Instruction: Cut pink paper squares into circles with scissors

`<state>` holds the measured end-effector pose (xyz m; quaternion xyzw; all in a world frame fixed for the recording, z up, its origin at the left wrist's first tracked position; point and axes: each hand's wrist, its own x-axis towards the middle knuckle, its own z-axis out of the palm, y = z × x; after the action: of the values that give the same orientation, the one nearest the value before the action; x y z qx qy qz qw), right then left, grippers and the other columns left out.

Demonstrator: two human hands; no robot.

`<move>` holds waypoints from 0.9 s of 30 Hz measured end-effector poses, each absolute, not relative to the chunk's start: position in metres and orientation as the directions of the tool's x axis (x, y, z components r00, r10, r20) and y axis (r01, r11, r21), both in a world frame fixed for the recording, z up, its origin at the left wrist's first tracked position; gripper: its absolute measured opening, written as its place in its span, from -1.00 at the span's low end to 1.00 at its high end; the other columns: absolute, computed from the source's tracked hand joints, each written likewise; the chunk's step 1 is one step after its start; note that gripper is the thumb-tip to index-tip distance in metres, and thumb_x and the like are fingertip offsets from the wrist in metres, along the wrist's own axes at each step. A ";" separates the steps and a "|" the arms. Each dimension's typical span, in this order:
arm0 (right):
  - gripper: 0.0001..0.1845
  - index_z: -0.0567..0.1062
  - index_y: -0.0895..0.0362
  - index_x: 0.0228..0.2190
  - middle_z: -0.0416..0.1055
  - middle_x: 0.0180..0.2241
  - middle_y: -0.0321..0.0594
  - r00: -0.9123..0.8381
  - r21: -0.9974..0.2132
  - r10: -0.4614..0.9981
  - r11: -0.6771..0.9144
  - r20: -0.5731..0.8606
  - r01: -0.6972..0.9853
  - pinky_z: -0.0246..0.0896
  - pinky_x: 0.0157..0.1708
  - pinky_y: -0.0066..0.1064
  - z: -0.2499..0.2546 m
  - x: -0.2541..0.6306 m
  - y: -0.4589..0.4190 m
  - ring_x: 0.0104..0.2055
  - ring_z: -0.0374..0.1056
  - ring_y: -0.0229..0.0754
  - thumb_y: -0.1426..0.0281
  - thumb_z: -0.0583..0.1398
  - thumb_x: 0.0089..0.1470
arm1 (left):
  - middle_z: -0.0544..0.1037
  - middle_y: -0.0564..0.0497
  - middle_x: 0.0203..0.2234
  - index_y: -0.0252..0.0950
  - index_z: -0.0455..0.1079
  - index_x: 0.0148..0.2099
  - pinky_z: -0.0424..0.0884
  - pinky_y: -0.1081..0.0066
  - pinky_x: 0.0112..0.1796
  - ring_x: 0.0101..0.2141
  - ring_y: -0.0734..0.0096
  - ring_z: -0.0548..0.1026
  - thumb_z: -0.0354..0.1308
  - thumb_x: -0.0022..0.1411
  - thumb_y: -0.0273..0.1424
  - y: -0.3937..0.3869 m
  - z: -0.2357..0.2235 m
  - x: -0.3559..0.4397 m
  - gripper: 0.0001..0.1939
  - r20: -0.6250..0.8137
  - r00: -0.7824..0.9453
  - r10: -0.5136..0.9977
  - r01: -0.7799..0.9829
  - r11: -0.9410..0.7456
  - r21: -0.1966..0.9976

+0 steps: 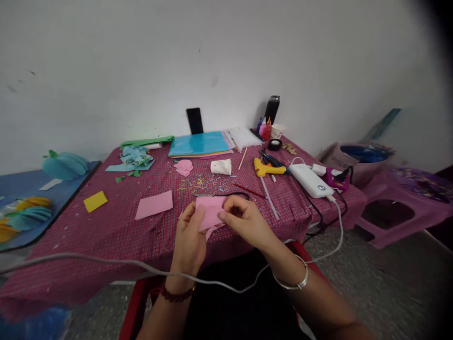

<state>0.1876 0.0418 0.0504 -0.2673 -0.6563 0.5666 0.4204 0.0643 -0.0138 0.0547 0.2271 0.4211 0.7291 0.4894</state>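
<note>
My left hand (189, 238) and my right hand (243, 219) together hold a small pink paper piece (211, 211) above the near edge of the table (116, 231), which has a magenta checked cloth. Both hands pinch the paper, the left at its lower left side, the right at its right edge. Black-handled scissors (226, 194) lie on the cloth just behind the paper. A loose pink paper sheet (154, 204) lies flat to the left of my hands.
A yellow glue gun (267, 168), white power bank (310, 180) with cable, tipped white cup (221, 166), pink cut shapes (184, 166), coloured paper stack (200, 143), paint bottles (264, 127) and a phone (195, 120) leaning on the wall fill the table. A pink stool (399, 208) stands right.
</note>
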 end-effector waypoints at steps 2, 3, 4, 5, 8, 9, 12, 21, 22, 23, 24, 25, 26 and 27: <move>-0.79 0.30 0.11 -0.54 0.18 -0.56 -0.39 -0.485 -0.970 0.840 0.215 0.244 -0.116 -0.01 -0.50 -0.44 0.049 0.188 0.043 -0.52 0.09 -0.31 0.36 0.23 0.01 | 0.57 0.01 -0.45 -0.31 0.49 -0.35 0.47 0.45 -0.45 -0.46 0.41 0.51 0.26 0.06 -0.28 -0.014 0.054 0.060 -0.81 -0.103 -0.413 0.905 -0.509 -0.135 0.850; -0.79 0.29 0.11 -0.55 0.17 -0.56 -0.39 -0.477 -0.970 0.845 0.209 0.242 -0.121 -0.02 -0.50 -0.44 0.049 0.188 0.045 -0.52 0.08 -0.31 0.36 0.23 0.01 | 0.57 0.00 -0.44 -0.31 0.50 -0.38 0.47 0.46 -0.46 -0.45 0.40 0.51 0.24 0.08 -0.28 -0.013 0.053 0.058 -0.82 -0.104 -0.402 0.910 -0.493 -0.120 0.862; -0.79 0.28 0.11 -0.55 0.16 -0.56 -0.40 -0.471 -0.972 0.850 0.199 0.236 -0.129 -0.02 -0.50 -0.44 0.048 0.188 0.046 -0.52 0.07 -0.31 0.37 0.22 0.00 | 0.57 -0.01 -0.43 -0.31 0.51 -0.39 0.48 0.46 -0.46 -0.44 0.38 0.51 0.23 0.09 -0.28 -0.013 0.053 0.056 -0.82 -0.099 -0.386 0.917 -0.477 -0.107 0.872; -0.78 0.27 0.11 -0.55 0.16 -0.57 -0.40 -0.465 -0.973 0.855 0.187 0.229 -0.136 -0.03 -0.50 -0.44 0.047 0.188 0.047 -0.53 0.07 -0.32 0.37 0.22 0.00 | 0.58 -0.02 -0.42 -0.30 0.52 -0.39 0.48 0.45 -0.47 -0.43 0.37 0.51 0.22 0.10 -0.29 -0.013 0.052 0.054 -0.82 -0.093 -0.370 0.924 -0.465 -0.098 0.880; -0.79 0.26 0.10 -0.56 0.14 -0.58 -0.42 -0.447 -0.978 0.871 0.166 0.206 -0.128 -0.04 -0.51 -0.44 0.043 0.187 0.050 -0.54 0.06 -0.32 0.37 0.21 -0.03 | 0.59 -0.05 -0.40 -0.30 0.55 -0.39 0.49 0.45 -0.49 -0.42 0.35 0.52 0.21 0.10 -0.32 -0.012 0.051 0.051 -0.83 -0.093 -0.365 0.926 -0.454 -0.090 0.886; -0.79 0.26 0.10 -0.56 0.15 -0.58 -0.42 -0.444 -0.980 0.874 0.161 0.198 -0.120 -0.04 -0.51 -0.44 0.042 0.187 0.050 -0.54 0.06 -0.32 0.37 0.21 -0.03 | 0.59 -0.05 -0.40 -0.31 0.55 -0.39 0.49 0.45 -0.50 -0.42 0.35 0.52 0.21 0.10 -0.33 -0.012 0.051 0.051 -0.84 -0.100 -0.369 0.924 -0.456 -0.086 0.886; -0.80 0.27 0.10 -0.56 0.17 -0.58 -0.41 -0.446 -0.983 0.876 0.148 0.183 -0.113 -0.01 -0.51 -0.44 0.039 0.185 0.050 -0.54 0.08 -0.32 0.37 0.21 -0.03 | 0.60 -0.04 -0.39 -0.30 0.54 -0.39 0.51 0.45 -0.48 -0.40 0.35 0.53 0.21 0.10 -0.33 -0.011 0.050 0.052 -0.85 -0.112 -0.380 0.918 -0.460 -0.082 0.884; -0.79 0.26 0.08 -0.56 0.16 -0.59 -0.41 -0.398 -0.983 0.900 0.144 0.177 -0.112 0.01 -0.52 -0.43 0.037 0.180 0.048 -0.55 0.09 -0.30 0.34 0.20 -0.03 | 0.60 -0.06 -0.37 -0.26 0.52 -0.40 0.53 0.41 -0.41 -0.37 0.31 0.54 0.23 0.07 -0.29 -0.010 0.048 0.055 -0.85 -0.115 -0.383 0.917 -0.447 -0.075 0.891; -0.79 0.25 0.08 -0.56 0.16 -0.60 -0.41 -0.392 -0.983 0.903 0.143 0.178 -0.115 0.01 -0.52 -0.43 0.036 0.180 0.048 -0.55 0.09 -0.30 0.34 0.20 -0.03 | 0.60 -0.06 -0.37 -0.27 0.52 -0.39 0.53 0.41 -0.40 -0.37 0.31 0.54 0.23 0.07 -0.29 -0.010 0.048 0.055 -0.85 -0.117 -0.378 0.918 -0.451 -0.072 0.890; -0.79 0.25 0.08 -0.56 0.16 -0.60 -0.41 -0.385 -0.983 0.905 0.145 0.179 -0.117 0.00 -0.52 -0.44 0.035 0.180 0.048 -0.55 0.08 -0.30 0.34 0.20 -0.03 | 0.60 -0.06 -0.36 -0.27 0.53 -0.39 0.53 0.41 -0.40 -0.37 0.31 0.54 0.23 0.06 -0.29 -0.010 0.048 0.055 -0.85 -0.121 -0.373 0.920 -0.459 -0.070 0.886; -0.79 0.25 0.08 -0.57 0.15 -0.60 -0.42 -0.379 -0.982 0.907 0.147 0.181 -0.118 0.00 -0.52 -0.44 0.035 0.179 0.048 -0.55 0.07 -0.31 0.34 0.20 -0.03 | 0.60 -0.06 -0.36 -0.27 0.53 -0.38 0.53 0.41 -0.40 -0.37 0.32 0.54 0.24 0.06 -0.30 -0.010 0.048 0.055 -0.85 -0.124 -0.370 0.921 -0.468 -0.069 0.881; -0.78 0.25 0.08 -0.57 0.15 -0.60 -0.42 -0.376 -0.982 0.909 0.149 0.183 -0.118 -0.01 -0.52 -0.44 0.034 0.179 0.048 -0.55 0.07 -0.31 0.35 0.20 -0.03 | 0.60 -0.05 -0.36 -0.28 0.54 -0.38 0.52 0.42 -0.39 -0.37 0.33 0.54 0.24 0.06 -0.30 -0.010 0.049 0.055 -0.85 -0.128 -0.368 0.921 -0.478 -0.070 0.876; -0.78 0.25 0.08 -0.57 0.14 -0.60 -0.42 -0.373 -0.981 0.909 0.151 0.186 -0.120 -0.01 -0.52 -0.44 0.033 0.179 0.048 -0.55 0.07 -0.31 0.35 0.20 -0.03 | 0.60 -0.04 -0.36 -0.28 0.54 -0.38 0.53 0.43 -0.40 -0.38 0.34 0.54 0.24 0.05 -0.31 -0.010 0.049 0.055 -0.86 -0.131 -0.369 0.920 -0.488 -0.072 0.870; -0.78 0.25 0.09 -0.57 0.14 -0.60 -0.42 -0.372 -0.981 0.909 0.154 0.189 -0.122 -0.01 -0.52 -0.44 0.033 0.179 0.048 -0.55 0.07 -0.31 0.35 0.20 -0.03 | 0.61 -0.04 -0.36 -0.29 0.54 -0.38 0.53 0.43 -0.40 -0.38 0.35 0.54 0.25 0.05 -0.32 -0.010 0.049 0.055 -0.86 -0.136 -0.369 0.919 -0.499 -0.073 0.864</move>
<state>0.1790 0.0480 0.0330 -0.3243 -0.6065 0.5639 0.4571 0.0550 -0.0104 0.0487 0.2336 0.4504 0.6941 0.5107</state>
